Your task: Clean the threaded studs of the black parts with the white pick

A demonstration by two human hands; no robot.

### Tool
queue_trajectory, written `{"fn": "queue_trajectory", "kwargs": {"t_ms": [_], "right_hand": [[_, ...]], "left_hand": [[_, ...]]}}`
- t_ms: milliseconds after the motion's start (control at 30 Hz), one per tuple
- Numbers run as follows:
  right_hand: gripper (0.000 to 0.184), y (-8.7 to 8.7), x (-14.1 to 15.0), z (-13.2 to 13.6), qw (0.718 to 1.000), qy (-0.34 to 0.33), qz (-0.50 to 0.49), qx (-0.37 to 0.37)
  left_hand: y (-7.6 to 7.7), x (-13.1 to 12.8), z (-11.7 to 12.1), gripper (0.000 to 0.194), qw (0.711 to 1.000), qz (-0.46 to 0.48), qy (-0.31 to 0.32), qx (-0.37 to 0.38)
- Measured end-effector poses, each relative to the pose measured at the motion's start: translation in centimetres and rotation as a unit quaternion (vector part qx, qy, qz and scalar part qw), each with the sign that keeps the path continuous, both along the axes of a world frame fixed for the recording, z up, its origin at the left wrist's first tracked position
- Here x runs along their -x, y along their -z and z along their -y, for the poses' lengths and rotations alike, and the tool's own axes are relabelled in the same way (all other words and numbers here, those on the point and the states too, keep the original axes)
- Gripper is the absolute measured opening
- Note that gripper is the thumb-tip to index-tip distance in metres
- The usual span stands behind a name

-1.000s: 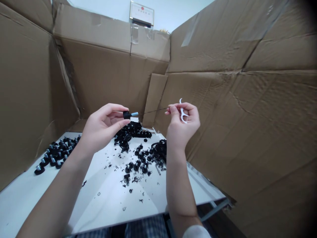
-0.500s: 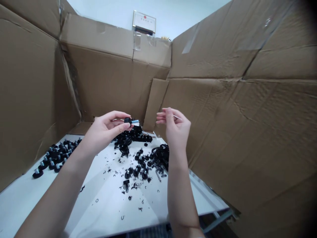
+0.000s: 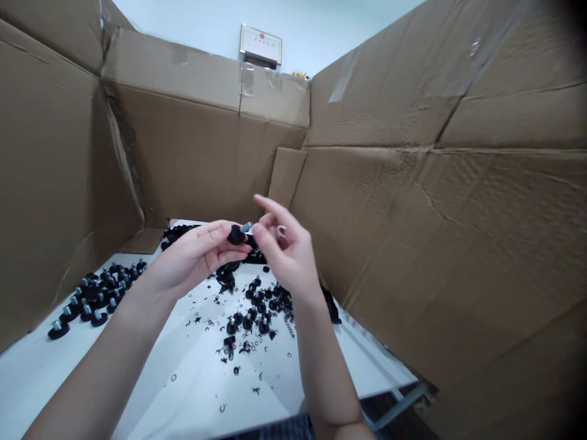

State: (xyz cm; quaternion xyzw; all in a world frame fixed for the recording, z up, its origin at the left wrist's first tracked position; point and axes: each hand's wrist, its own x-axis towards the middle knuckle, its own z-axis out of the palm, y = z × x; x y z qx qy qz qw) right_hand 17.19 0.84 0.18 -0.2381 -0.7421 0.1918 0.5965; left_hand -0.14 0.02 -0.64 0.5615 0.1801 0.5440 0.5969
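Between the thumb and fingers of my left hand [image 3: 192, 256] is a black levelling foot [image 3: 236, 234], its bare metal stud pointing up and to the right. Close by on the right, my right hand [image 3: 291, 250] has its thumb and bent fingers near the stud's tip, with the index finger stretched out. A thin white object [image 3: 281, 231] shows inside the curled fingers; its kind is not clear. Whether the right thumb touches the stud cannot be told. Below the hands, several more studded feet [image 3: 247, 321] stand on the white table [image 3: 183, 391].
Rows of studded feet [image 3: 98, 293] stand on the table's left side. Black rings and scraps [image 3: 229, 348] are scattered mid-table, with dark piles [image 3: 227, 275] behind. Tall cardboard walls [image 3: 206, 153] enclose the back and sides. A framed certificate [image 3: 260, 46] hangs beyond.
My right hand has moved left, up to the foot's stud. My left hand has turned, tilting the stud upward, and its fingers have shifted on the foot. The view has shifted slightly.
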Motion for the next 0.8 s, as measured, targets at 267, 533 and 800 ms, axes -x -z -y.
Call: {"fn": "queue_trajectory", "kwargs": {"t_ms": [267,533,800], "right_hand": [[0.008,0.0,1.3,-0.4,0.993,-0.037,-0.086,0.074],[0.014,0.2,1.4,0.0,0.987,0.138,-0.071,-0.044],[0.014,-0.3,-0.8,-1.3,0.951,0.246,-0.154,-0.107]], "left_hand": [[0.5,-1.1,0.2,0.023,0.993,-0.022,-0.109,-0.040],[0.9,-1.3,0.5,0.019,0.820,-0.152,-0.470,-0.289],[0.2,-0.2,0.9,0.017,0.857,-0.173,-0.369,-0.317]]}}
